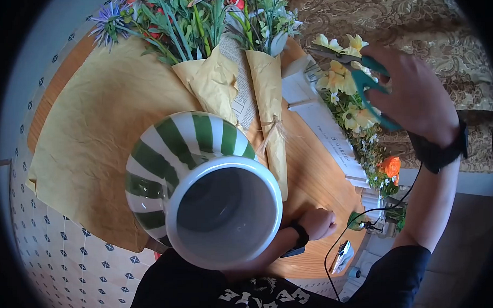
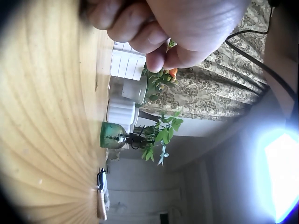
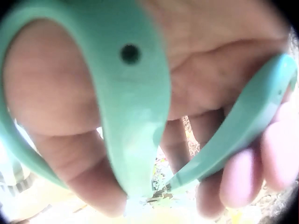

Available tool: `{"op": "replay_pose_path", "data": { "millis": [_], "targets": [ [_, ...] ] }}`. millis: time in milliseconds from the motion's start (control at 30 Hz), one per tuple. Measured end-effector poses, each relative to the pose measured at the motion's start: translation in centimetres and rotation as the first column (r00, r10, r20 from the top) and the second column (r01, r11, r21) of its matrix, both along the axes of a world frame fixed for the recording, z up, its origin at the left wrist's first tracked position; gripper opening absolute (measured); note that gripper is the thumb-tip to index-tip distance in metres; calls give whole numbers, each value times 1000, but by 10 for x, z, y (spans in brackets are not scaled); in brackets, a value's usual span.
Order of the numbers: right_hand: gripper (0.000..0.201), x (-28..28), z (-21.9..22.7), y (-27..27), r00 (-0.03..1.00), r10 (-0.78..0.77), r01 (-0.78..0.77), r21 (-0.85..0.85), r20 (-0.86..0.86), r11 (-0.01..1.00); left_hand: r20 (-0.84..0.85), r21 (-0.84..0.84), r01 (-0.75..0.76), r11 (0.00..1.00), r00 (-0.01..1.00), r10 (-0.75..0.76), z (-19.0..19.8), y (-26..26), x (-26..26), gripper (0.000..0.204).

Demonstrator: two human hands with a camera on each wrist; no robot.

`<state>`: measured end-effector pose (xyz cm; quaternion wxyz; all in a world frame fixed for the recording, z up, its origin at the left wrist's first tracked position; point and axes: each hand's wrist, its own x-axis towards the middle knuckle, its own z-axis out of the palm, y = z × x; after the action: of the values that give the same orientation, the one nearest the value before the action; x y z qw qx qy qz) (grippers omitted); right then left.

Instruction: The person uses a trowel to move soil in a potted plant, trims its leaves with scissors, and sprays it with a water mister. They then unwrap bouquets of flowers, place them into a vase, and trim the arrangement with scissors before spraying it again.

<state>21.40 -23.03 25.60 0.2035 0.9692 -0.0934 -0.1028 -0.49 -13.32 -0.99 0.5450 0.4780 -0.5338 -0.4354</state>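
Observation:
My right hand (image 1: 415, 96) holds scissors (image 1: 372, 90) with teal handles, raised over the right side of the table. The right wrist view shows the thumb through one handle loop (image 3: 133, 93) and fingers around the other; the blades stand apart beside yellow flowers (image 1: 339, 80). My left hand (image 1: 318, 223) rests on the wooden table, its fingers curled with nothing in them, as the left wrist view also shows the fist (image 2: 154, 37). A large green-and-white striped vase (image 1: 194, 137), its hollow mouth toward the head camera, hides part of the left forearm.
Two paper-wrapped bouquets (image 1: 214, 82) lie on the table, beside a broad sheet of brown paper (image 1: 102, 143). A white planter box (image 1: 333, 140) stands along the right edge. Nearby are a green spray bottle (image 2: 112, 135), a black cable (image 1: 336, 240) and a patterned curtain (image 1: 443, 38).

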Motion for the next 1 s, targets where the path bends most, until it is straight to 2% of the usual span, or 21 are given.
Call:
{"op": "replay_pose_path", "data": {
  "millis": [67,200,300,333,433,467,500,567,633,667,700,767,800,833,900,933,1000],
  "targets": [
    [35,-4,1,7,999,-39,39,15,-33,999,0,8,-6,1000,1000,6,0,0,-2,26],
    [40,-22,6,20,996,-76,74,60,36,996,-1,44,39,998,999,-39,5,1,4,27],
    [45,-46,14,44,956,-265,239,190,126,952,5,65,83,994,996,-84,5,-1,5,26],
    [57,-62,16,45,966,-207,178,180,155,967,11,71,94,993,995,-95,4,-2,4,26],
    [66,-114,17,52,924,-315,252,272,219,929,3,104,145,984,989,-146,3,-3,5,27],
    [73,-140,13,41,944,-219,165,221,248,961,8,82,95,992,995,-96,2,-3,2,26],
    [72,-160,7,44,870,-393,280,358,298,891,3,78,86,993,996,-87,2,-1,2,26],
    [72,-200,0,42,772,-560,403,451,300,797,-2,70,82,994,997,-82,3,-1,3,26],
    [70,-233,-13,42,657,-664,402,579,357,709,-10,33,50,998,999,-50,3,-2,1,26],
    [69,-247,-29,43,550,-704,333,655,450,678,-7,55,73,996,997,-73,3,-2,0,26],
    [64,-258,-40,45,478,-744,302,708,466,638,-1,78,93,993,996,-93,6,-2,3,26],
    [60,-278,-60,44,408,-806,264,789,429,554,48,82,91,992,994,-95,9,-3,3,27],
    [58,-279,-64,47,412,-823,257,817,390,516,50,86,100,991,993,-104,9,-3,4,27],
    [58,-285,-74,44,416,-800,190,818,433,542,53,92,106,990,992,-111,9,-3,4,28],
    [58,-289,-89,40,342,-832,137,852,437,505,58,99,117,988,991,-123,9,-4,3,28],
    [61,-296,-98,35,357,-792,182,795,495,579,60,102,119,988,990,-125,8,-4,3,27],
    [63,-297,-94,32,338,-819,279,781,465,559,38,80,113,990,993,-116,9,-4,3,27]
  ]
}}
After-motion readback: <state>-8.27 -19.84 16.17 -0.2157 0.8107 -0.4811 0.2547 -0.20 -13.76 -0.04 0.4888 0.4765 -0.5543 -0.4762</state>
